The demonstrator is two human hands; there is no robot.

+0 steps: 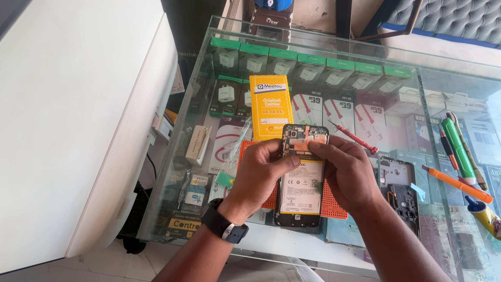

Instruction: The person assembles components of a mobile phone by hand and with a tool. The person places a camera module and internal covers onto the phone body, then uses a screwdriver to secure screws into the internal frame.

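1. Glass counter seen from above, with boxed chargers and cables shelved beneath its clear top.
2. An opened phone lies face down on an orange work mat near the front edge, its back cover off, so the white battery and the circuit board at the top are exposed.
3. The left hand, with a dark watch on its wrist, clasps the phone's left edge — the fingers are closed on the frame, apparently to steady it.
4. The right hand rests over the right side, its fingers pressed together onto the upper board area near the camera; whether they pinch a small part I cannot tell.
5. A yellow box lies just behind the phone, and a thin red screwdriver lies near the right hand, within easy reach.
6. The removed back frame lies to the right, apart from the phone.
7. Further right lie an orange tool and green pens — set aside but close.
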